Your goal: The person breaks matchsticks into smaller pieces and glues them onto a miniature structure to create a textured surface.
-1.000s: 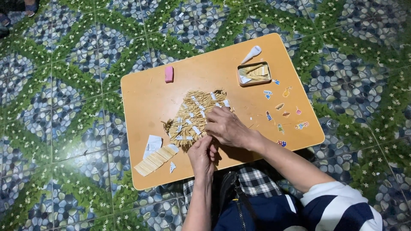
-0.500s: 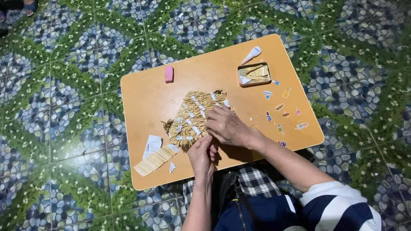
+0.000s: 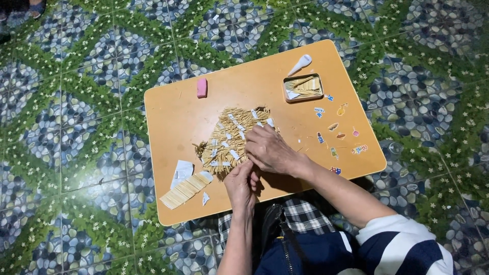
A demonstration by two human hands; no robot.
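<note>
**Both hands at the heap of thin sticks, centre of the frame**

Your right hand lies palm down on the lower right edge of the pile of thin sticks, which sits in the middle of the orange surface. Its fingers are curled down onto the sticks, but you cannot tell whether they pinch anything, since the back of the hand hides the tips. Your left hand comes up from the bottom of the frame and meets the pile's lower edge just under the right hand; its fingers are bent together at the sticks, and what they grip, if anything, is hidden.

Small white paper strips are scattered across the pile. To the lower left of it lies a flat row of sticks laid side by side, with a white paper scrap touching its upper end. A pink eraser rests toward the upper left of the surface, well apart from the pile. Toward the upper right stands a small open tin holding more sticks, with a white cone-shaped piece just above it. Small coloured stickers dot the right side. Patterned floor tiles surround everything.
</note>
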